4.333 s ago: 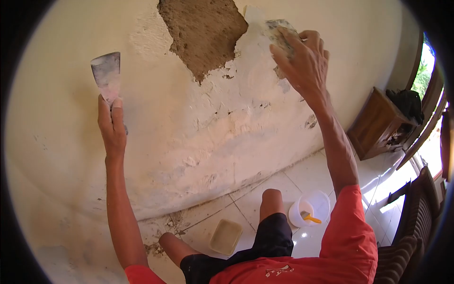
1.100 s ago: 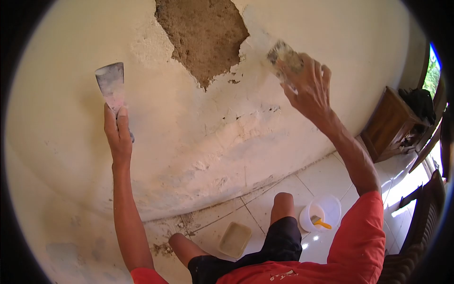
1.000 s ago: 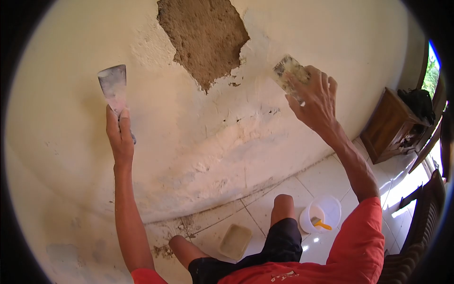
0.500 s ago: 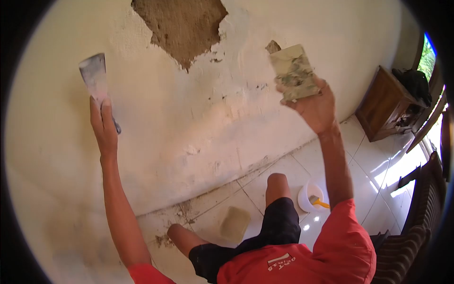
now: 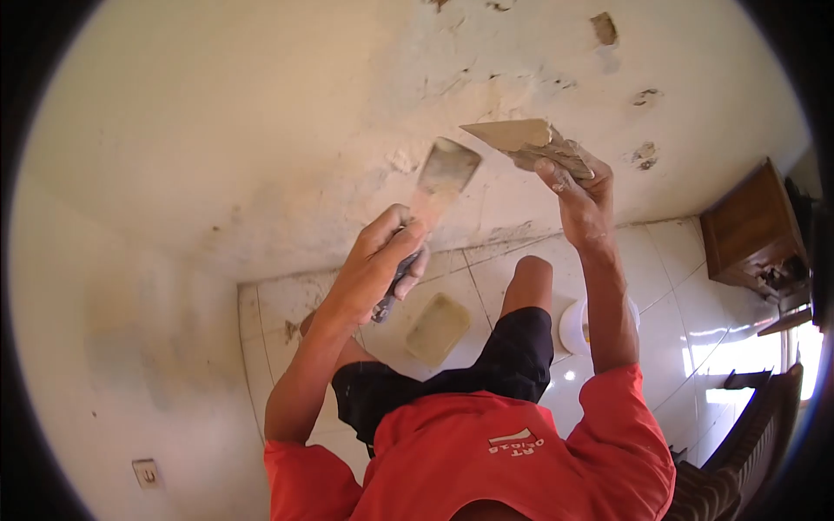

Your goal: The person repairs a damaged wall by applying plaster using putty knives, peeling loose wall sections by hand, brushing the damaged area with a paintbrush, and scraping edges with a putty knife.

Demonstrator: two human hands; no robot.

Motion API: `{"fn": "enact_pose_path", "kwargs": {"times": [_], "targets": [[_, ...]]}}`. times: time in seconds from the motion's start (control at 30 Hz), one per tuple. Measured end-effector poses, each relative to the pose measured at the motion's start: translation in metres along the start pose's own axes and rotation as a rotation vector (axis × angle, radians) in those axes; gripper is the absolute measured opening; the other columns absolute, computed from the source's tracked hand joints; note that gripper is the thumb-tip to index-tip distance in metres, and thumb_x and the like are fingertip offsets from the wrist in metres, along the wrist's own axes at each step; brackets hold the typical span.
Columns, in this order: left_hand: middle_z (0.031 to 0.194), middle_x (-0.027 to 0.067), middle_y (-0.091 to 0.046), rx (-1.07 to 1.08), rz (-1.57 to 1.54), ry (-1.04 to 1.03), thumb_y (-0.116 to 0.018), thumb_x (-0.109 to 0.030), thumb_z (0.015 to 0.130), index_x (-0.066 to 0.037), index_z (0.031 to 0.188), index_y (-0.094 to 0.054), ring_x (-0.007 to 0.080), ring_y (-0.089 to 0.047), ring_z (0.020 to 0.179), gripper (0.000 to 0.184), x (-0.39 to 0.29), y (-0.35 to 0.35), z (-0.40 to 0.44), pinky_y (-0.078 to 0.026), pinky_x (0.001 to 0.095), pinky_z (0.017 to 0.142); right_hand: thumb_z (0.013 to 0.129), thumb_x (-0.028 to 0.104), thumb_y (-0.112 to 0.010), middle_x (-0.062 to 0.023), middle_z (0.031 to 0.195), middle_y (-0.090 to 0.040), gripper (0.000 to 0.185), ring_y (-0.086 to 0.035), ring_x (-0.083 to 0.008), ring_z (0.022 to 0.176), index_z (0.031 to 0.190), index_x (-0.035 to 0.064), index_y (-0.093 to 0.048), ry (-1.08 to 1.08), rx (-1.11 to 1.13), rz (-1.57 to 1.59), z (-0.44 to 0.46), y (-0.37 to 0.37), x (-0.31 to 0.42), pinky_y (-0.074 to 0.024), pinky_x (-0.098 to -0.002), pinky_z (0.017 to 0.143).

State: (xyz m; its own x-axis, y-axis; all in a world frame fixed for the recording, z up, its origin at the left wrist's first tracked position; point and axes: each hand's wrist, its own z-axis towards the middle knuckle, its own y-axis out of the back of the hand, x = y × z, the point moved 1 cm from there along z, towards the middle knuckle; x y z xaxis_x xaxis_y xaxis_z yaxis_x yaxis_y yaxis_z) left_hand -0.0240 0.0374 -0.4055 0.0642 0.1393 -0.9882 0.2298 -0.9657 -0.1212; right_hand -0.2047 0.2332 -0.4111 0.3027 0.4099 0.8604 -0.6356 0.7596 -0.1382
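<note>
My left hand [image 5: 378,265] is wrapped round the dark handle of a wide putty knife [image 5: 445,174], whose blade points up toward the wall. To its right, my right hand [image 5: 582,195] grips a flat, smeared plate [image 5: 526,139], tilted, with greyish paste on it. A small gap separates the blade from the plate. Behind both tools is the pale wall [image 5: 287,113], with rough, chipped plaster and a small brown patch [image 5: 604,29] higher up.
On the tiled floor, a shallow rectangular tray [image 5: 438,330] lies between my knees. A white bucket [image 5: 572,327] is partly behind my right forearm. A wooden cabinet [image 5: 751,227] and a dark slatted chair [image 5: 756,443] stand right. A socket [image 5: 146,473] is at lower left.
The view has shifted down and left. My left hand has brought the putty knife across toward the plate. My right hand has tilted the plate from face-on to nearly edge-on.
</note>
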Motion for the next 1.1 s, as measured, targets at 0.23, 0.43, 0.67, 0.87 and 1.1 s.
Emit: {"fn": "enact_pose_path", "kwargs": {"times": [0.23,0.43,0.67,0.87,1.1], "targets": [[0.064,0.0031,-0.050,0.063,-0.059,0.105,-0.055,-0.028,0.099,-0.006,0.087,-0.049,0.0057,-0.039,0.044,0.025,0.010,-0.002,-0.012,-0.032,0.0209,0.040,0.086,-0.007,-0.064,-0.0122,0.107,-0.071,0.022,-0.062,-0.0195,0.103,0.107,-0.0018,-0.071,0.153,0.071,-0.038,0.002,-0.015,-0.023,-0.0494,-0.0319,0.090],[0.063,0.0024,-0.050,0.105,-0.152,0.150,-0.053,-0.027,0.099,-0.006,0.087,-0.049,0.0054,-0.038,0.043,0.025,0.015,0.002,-0.016,-0.032,0.0212,0.041,0.078,-0.011,-0.062,-0.0137,0.109,-0.072,0.030,-0.063,-0.0300,0.114,0.103,0.0004,-0.072,0.393,0.250,-0.163,-0.001,-0.030,-0.038,-0.0452,-0.0418,0.103],[0.067,0.0021,-0.049,0.071,-0.066,0.019,-0.050,-0.025,0.101,-0.007,0.086,-0.044,0.0034,-0.036,0.048,0.024,0.033,0.006,-0.025,-0.030,0.0189,0.042,0.074,-0.012,-0.063,-0.0110,0.107,-0.073,0.032,-0.063,-0.0311,0.114,0.102,0.0014,-0.072,0.431,0.235,-0.215,0.000,-0.032,-0.043,-0.0415,-0.0449,0.107],[0.068,0.0013,-0.048,0.010,0.004,-0.098,-0.046,-0.021,0.104,-0.008,0.087,-0.042,0.0027,-0.036,0.050,0.022,0.047,-0.002,-0.036,-0.030,0.0189,0.043,0.074,-0.013,-0.064,-0.0112,0.109,-0.072,0.035,-0.064,-0.0312,0.113,0.104,0.0024,-0.072,0.487,0.208,-0.371,-0.006,-0.032,-0.042,-0.0439,-0.0438,0.105],[0.070,0.0011,-0.048,-0.017,0.097,-0.135,-0.044,-0.021,0.104,-0.007,0.090,-0.042,0.0030,-0.036,0.052,0.020,0.048,-0.006,-0.047,-0.029,0.0197,0.045,0.076,-0.015,-0.062,-0.0123,0.109,-0.071,0.034,-0.066,-0.0316,0.109,0.106,0.0004,-0.071,0.564,0.119,-0.505,-0.013,-0.041,-0.044,-0.0504,-0.0386,0.097]]}}
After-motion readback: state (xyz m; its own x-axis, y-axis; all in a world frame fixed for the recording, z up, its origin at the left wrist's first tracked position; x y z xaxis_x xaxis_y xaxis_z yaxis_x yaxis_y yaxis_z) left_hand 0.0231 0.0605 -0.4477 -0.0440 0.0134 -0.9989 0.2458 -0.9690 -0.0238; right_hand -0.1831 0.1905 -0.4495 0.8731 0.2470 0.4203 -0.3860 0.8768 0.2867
